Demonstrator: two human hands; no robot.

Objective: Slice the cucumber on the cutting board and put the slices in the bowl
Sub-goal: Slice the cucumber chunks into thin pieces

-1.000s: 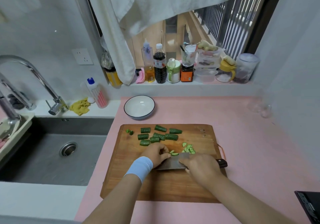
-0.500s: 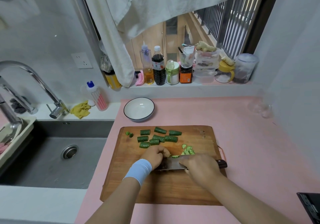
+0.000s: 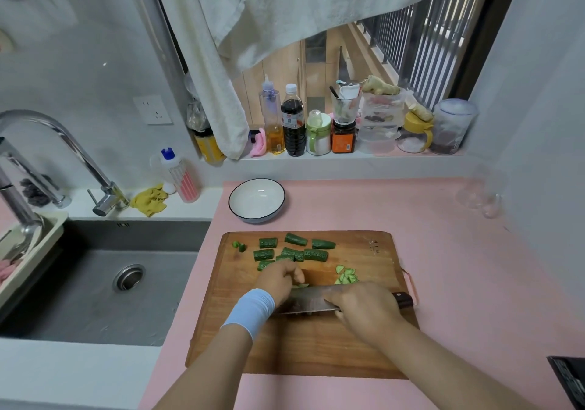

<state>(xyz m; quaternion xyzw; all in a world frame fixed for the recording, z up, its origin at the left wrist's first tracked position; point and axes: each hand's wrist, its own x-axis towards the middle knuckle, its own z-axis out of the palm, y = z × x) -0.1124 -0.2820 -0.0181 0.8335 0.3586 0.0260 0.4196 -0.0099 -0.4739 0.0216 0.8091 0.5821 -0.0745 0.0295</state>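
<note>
Right hand [image 3: 364, 310] grips broad steel cleaver [image 3: 304, 300], left hand [image 3: 278, 279] pins green cucumber piece [image 3: 300, 285] on brown wooden cutting board [image 3: 316, 346]; both have edged left (slicing continues), white dark-rimmed bowl [image 3: 256, 200] far, unfilled.

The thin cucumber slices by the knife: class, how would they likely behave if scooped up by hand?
The slices are probably light and bendy, being cut thin. Their pale cut faces may be wet, so they could slip or cling to the cutting board. Lying flat in a loose heap, they seem unlikely to roll.
</note>
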